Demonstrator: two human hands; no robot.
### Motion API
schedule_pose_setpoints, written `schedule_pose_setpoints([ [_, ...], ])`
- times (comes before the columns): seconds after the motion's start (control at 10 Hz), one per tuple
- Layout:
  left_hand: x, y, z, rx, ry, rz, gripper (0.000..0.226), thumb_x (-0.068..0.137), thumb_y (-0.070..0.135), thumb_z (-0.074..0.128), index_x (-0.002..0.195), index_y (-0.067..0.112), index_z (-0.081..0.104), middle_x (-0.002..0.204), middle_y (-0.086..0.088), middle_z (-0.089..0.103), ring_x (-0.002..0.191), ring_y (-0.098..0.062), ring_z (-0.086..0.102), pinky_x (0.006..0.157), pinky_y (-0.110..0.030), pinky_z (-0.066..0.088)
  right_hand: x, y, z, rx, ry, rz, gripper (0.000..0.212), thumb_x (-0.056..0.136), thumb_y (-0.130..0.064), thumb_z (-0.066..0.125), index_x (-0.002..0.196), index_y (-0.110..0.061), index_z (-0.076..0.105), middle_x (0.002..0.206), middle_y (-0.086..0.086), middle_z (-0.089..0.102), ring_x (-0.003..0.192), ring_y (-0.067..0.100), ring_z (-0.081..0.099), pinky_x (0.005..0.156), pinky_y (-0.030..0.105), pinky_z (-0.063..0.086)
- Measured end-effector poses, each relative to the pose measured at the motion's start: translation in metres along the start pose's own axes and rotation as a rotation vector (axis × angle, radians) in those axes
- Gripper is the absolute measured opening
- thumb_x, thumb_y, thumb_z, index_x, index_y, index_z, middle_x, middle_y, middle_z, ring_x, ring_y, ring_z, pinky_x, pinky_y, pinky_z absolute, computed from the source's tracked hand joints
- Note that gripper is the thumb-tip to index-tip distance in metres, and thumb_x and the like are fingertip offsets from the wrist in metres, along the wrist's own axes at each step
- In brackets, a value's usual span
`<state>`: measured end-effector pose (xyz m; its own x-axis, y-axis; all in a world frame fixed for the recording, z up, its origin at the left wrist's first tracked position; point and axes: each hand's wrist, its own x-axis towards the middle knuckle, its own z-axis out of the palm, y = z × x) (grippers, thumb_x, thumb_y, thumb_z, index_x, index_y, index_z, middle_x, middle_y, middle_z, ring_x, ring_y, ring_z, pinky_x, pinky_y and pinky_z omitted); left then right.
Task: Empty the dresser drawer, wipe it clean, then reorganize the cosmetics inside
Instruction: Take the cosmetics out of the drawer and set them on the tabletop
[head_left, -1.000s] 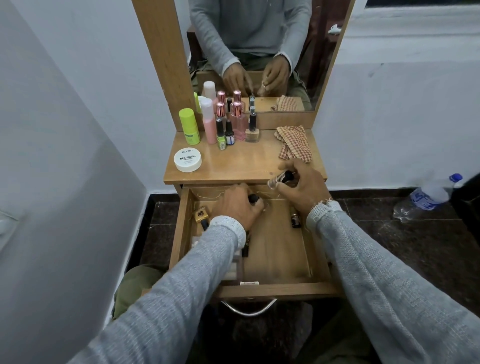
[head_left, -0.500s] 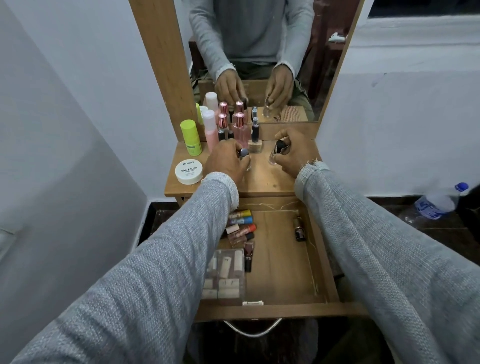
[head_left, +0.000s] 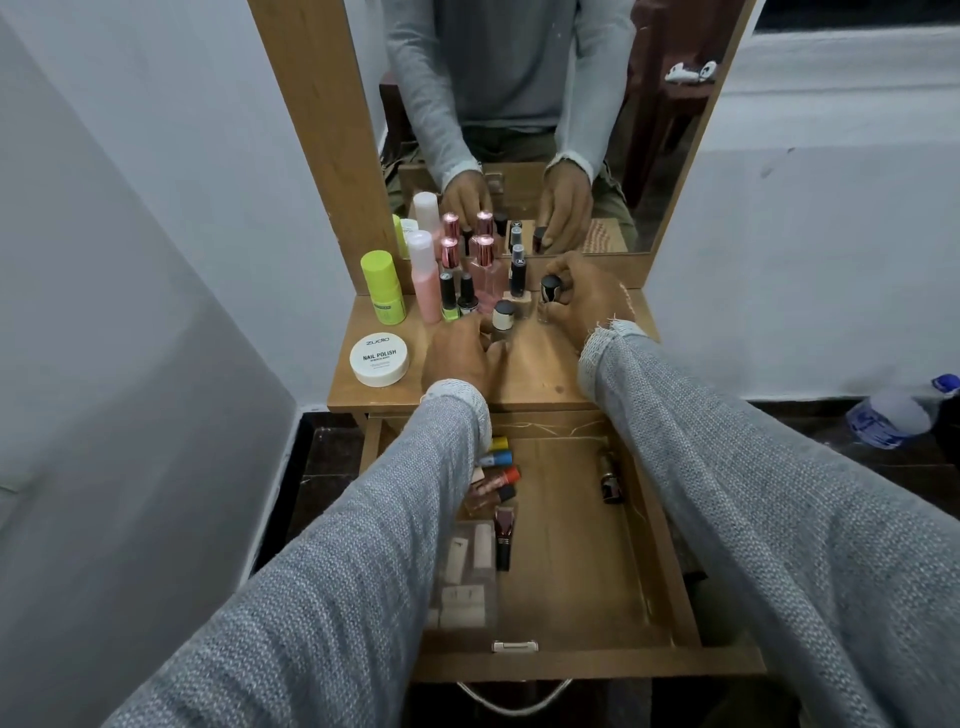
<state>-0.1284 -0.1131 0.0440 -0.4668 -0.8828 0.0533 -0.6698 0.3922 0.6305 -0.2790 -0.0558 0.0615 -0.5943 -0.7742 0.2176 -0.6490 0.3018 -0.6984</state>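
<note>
The wooden drawer (head_left: 566, 561) is pulled out below the dresser top (head_left: 535, 379). Several coloured polish bottles (head_left: 498, 470), a lipstick (head_left: 504, 535), a clear box of pale items (head_left: 465, 577) and a small dark bottle (head_left: 609, 475) lie inside. My left hand (head_left: 460, 353) holds a small pale-capped bottle (head_left: 503, 316) upright on the dresser top. My right hand (head_left: 589, 301) grips a clear bottle with a black cap (head_left: 549, 291) beside it. Both bottles stand by the row of cosmetics near the mirror.
A green bottle (head_left: 383, 286), a pink bottle (head_left: 423, 275), pink-capped perfume bottles (head_left: 485, 260) and a white nail polish jar (head_left: 379, 358) crowd the top's left and back. A water bottle (head_left: 898, 410) lies on the floor at the right. White walls flank the dresser.
Both hands lifted out of the drawer with a bottle each and moved up to the dresser top, where the bottles now stand near the row of cosmetics.
</note>
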Motion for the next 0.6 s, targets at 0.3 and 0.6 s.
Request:
schedule_pose_setpoints([
  [0.3,0.007,0.005,0.009,-0.042,0.054,-0.063,0.021,0.087,0.031,0.067,0.103,0.018,0.071,0.098,-0.006,0.070,0.091,-0.026,0.063,0.072,-0.028,0.042,0.012,0.001,0.008,-0.133,0.061,0.040,0.036,0.082,-0.008,0.066,0.116,-0.009,0.055,0.104,0.011,0.065,0.097,0.026,0.059,0.077,0.028,0.039],
  [0.6,0.012,0.006,0.013,-0.034,0.090,-0.137,0.024,0.088,0.035,0.066,0.102,0.016,0.072,0.099,-0.008,0.068,0.094,-0.029,0.063,0.073,-0.030,0.042,0.023,0.012,0.022,-0.093,0.103,0.024,0.034,0.077,-0.010,0.067,0.108,-0.017,0.053,0.084,-0.006,0.054,0.084,0.020,0.058,0.071,0.028,0.041],
])
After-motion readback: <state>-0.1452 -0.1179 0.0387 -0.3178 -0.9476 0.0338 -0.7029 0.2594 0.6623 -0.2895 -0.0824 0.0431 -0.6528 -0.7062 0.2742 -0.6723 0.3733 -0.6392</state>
